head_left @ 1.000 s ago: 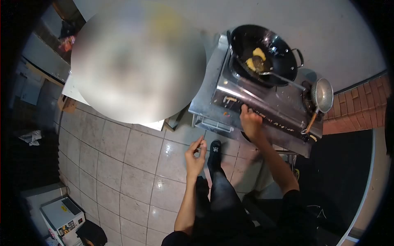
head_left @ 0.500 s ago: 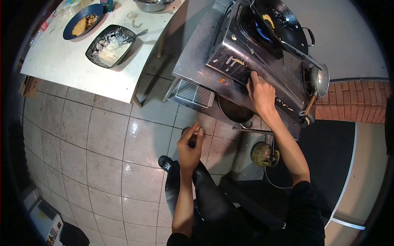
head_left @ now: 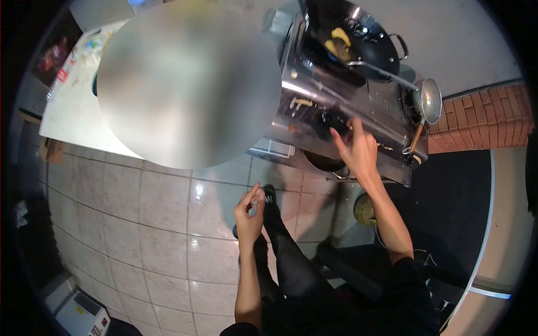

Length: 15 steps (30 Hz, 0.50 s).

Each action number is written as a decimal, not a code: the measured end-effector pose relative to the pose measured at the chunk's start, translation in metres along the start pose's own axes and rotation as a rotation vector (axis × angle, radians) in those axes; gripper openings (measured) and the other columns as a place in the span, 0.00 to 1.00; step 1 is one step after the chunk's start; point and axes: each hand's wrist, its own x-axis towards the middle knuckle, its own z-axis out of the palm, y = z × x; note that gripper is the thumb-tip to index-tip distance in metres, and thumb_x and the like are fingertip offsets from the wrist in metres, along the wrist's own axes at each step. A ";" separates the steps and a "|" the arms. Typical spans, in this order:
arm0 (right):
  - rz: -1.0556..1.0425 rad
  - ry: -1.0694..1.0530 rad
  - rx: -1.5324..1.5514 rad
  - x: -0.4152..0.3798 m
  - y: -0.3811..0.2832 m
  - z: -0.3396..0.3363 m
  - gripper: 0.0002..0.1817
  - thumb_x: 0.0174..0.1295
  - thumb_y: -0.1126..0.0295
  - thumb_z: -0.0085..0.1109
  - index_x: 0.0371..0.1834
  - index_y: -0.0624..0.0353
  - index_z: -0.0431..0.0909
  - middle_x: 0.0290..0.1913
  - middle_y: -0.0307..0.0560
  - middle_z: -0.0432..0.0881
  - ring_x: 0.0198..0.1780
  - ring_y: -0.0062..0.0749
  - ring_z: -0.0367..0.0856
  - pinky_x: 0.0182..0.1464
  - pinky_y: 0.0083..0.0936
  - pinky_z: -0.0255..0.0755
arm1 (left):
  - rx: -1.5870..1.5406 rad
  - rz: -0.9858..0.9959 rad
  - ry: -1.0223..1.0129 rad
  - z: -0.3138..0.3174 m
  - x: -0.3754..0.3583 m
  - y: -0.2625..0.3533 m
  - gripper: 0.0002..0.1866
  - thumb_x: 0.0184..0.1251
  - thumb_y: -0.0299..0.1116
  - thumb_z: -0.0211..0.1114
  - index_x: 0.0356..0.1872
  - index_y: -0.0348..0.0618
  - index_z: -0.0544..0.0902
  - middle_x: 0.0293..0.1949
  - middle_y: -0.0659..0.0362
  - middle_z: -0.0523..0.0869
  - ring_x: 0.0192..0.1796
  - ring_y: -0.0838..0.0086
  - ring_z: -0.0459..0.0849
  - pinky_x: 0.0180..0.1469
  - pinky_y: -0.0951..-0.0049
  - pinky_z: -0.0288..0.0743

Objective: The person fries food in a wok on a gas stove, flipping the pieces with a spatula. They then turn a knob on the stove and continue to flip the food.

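Basically, the right hand (head_left: 361, 152) is held fingers-apart near the stove's (head_left: 385, 99) front edge, probably for knob (head_left: 332, 120) clearance, while the left hand's (head_left: 249, 217) grip can't be told.

Beside the fingers of the right hand (head_left: 361, 154), a black knob (head_left: 329, 122) sits against the silver-grey stove (head_left: 336, 95), with a black wok (head_left: 378, 42) and yellow food pieces (head_left: 340, 37) beyond them. Off to their right are a dotted silver strainer (head_left: 431, 99) with a brown handle (head_left: 416, 138) and reddish-orange bricks (head_left: 476, 120) lined with darker joints. Below the left hand's (head_left: 249, 218) fingers, pale grey floor tiles (head_left: 168, 210) carry a dark grid.
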 end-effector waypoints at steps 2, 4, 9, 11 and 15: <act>0.160 0.046 0.194 -0.007 0.008 -0.025 0.17 0.59 0.62 0.65 0.38 0.64 0.71 0.20 0.52 0.77 0.19 0.44 0.77 0.22 0.33 0.70 | 0.005 -0.023 -0.013 -0.009 0.001 0.023 0.17 0.66 0.28 0.63 0.55 0.39 0.80 0.40 0.59 0.85 0.40 0.81 0.80 0.40 0.81 0.71; 0.196 0.141 0.284 -0.009 0.037 -0.040 0.16 0.60 0.64 0.65 0.38 0.64 0.71 0.19 0.49 0.77 0.18 0.38 0.77 0.22 0.30 0.69 | 0.037 0.006 -0.012 -0.014 0.008 0.047 0.17 0.66 0.29 0.63 0.55 0.39 0.80 0.40 0.60 0.85 0.41 0.81 0.80 0.40 0.81 0.72; 0.583 0.162 1.036 0.005 0.085 -0.070 0.19 0.63 0.64 0.62 0.50 0.63 0.68 0.28 0.42 0.78 0.25 0.20 0.76 0.19 0.18 0.68 | 0.101 0.109 -0.066 -0.013 0.052 0.122 0.18 0.68 0.34 0.63 0.55 0.38 0.80 0.39 0.59 0.85 0.40 0.81 0.80 0.43 0.79 0.74; 0.582 0.148 1.097 0.016 0.096 -0.068 0.24 0.63 0.62 0.63 0.56 0.61 0.64 0.34 0.47 0.77 0.25 0.22 0.77 0.18 0.16 0.68 | 0.151 0.133 -0.079 -0.002 0.073 0.165 0.19 0.68 0.35 0.63 0.55 0.36 0.79 0.39 0.58 0.85 0.41 0.80 0.80 0.43 0.78 0.74; 0.620 0.153 1.191 0.047 0.096 -0.058 0.29 0.60 0.62 0.65 0.59 0.59 0.61 0.38 0.49 0.75 0.24 0.22 0.75 0.17 0.17 0.71 | 0.202 0.264 -0.071 0.030 0.114 0.232 0.20 0.68 0.34 0.63 0.56 0.31 0.77 0.41 0.58 0.85 0.42 0.81 0.79 0.47 0.79 0.73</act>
